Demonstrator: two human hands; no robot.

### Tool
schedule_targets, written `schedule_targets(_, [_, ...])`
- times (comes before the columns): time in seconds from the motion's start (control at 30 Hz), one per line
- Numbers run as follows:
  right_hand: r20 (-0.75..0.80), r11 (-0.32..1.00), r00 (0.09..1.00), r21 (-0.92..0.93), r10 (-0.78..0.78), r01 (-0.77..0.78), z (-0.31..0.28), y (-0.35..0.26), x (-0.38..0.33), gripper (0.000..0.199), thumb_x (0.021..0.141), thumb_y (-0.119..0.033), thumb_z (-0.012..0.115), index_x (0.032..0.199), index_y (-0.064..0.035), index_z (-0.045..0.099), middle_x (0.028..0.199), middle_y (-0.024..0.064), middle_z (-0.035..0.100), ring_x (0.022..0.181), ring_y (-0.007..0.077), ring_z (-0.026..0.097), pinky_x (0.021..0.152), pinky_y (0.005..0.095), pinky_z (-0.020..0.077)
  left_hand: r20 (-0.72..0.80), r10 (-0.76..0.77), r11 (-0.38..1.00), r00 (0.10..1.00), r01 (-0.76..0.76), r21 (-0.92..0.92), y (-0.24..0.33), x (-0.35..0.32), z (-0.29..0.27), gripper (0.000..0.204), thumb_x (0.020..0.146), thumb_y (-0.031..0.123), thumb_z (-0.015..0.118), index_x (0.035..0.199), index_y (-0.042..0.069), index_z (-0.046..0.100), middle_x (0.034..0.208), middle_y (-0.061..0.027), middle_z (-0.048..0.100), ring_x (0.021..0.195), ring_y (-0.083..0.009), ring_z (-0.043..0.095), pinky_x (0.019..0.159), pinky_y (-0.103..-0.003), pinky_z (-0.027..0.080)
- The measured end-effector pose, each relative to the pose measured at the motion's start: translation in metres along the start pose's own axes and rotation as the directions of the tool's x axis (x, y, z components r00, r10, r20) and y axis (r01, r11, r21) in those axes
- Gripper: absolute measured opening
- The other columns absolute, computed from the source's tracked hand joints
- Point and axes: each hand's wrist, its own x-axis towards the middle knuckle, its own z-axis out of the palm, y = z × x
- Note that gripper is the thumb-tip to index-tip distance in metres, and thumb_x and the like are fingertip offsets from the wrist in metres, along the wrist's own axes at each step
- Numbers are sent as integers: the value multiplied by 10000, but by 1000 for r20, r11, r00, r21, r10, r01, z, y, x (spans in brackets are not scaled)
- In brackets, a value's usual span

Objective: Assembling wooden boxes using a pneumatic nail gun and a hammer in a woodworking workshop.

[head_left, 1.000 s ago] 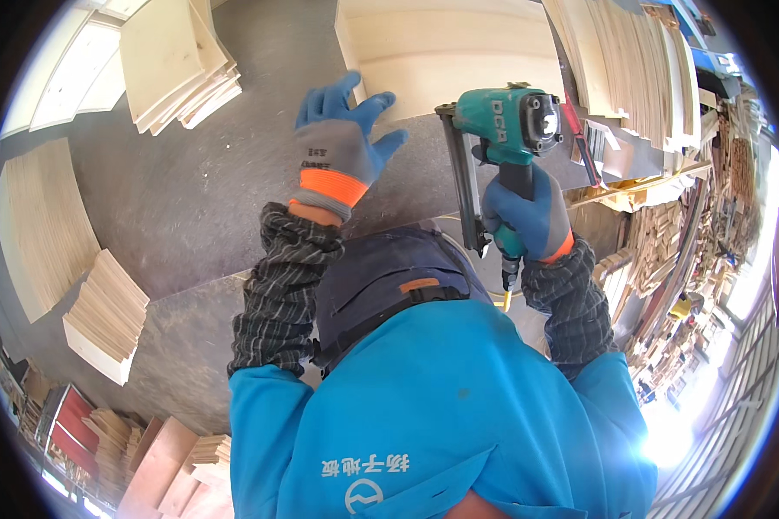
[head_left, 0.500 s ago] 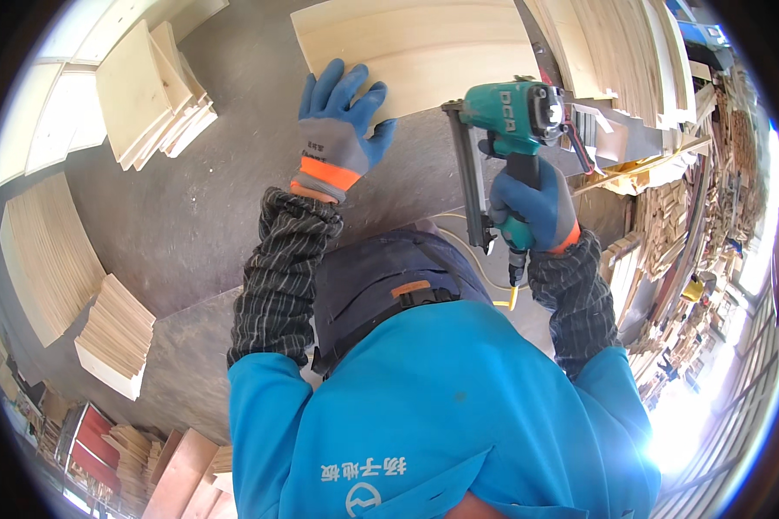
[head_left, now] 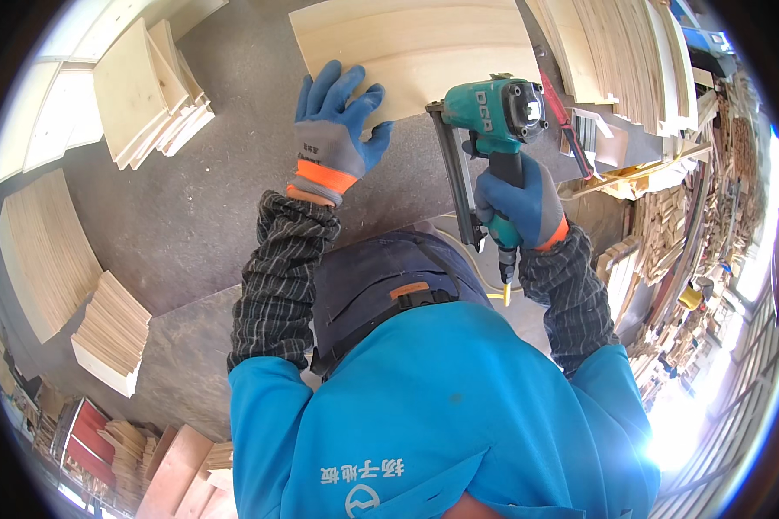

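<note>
Curling around the dark handle [head_left: 505,169] of a teal nail gun [head_left: 498,131], the blue-coated fingers of your right hand [head_left: 528,203] had a full grip on it, and its black magazine [head_left: 455,177] slanted down toward your waist. Pale lettering [head_left: 483,112] stood on the casing. Your left hand [head_left: 333,130] was spread wide and held nothing, its fingertips over the near left corner of a pale board [head_left: 424,52] (whether they pressed on it could not be told). Small dark print [head_left: 310,156] marked the back of that hand's glove, above an orange band [head_left: 325,177]. The gun's nose showed beside the board's near edge; contact could not be made out. Beneath lay a dark tabletop [head_left: 190,208]. Right of the board you had a stack of thin panels [head_left: 614,60], a slim red-and-black tool [head_left: 567,125] near it. A yellow hose [head_left: 506,295] met the gun's lower end. Striped dark sleeves [head_left: 281,277] covered your forearms, and your blue jacket [head_left: 441,389] bore white characters [head_left: 362,472] and a round emblem [head_left: 362,500], upside down from your viewpoint.
</note>
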Motion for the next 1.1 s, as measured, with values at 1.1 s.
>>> schedule_targets(1.1, [-49,1000,999,22,-1,2,-58,11,8,353,916,-187,729,1164,57,669,807,58,663,645,125,664,582,301,541,142,-28,988,989,6,154,48,37,37,408,843,373,891,1208,208,815,1437,-39,672,1436,-318,558,1246,-648,358])
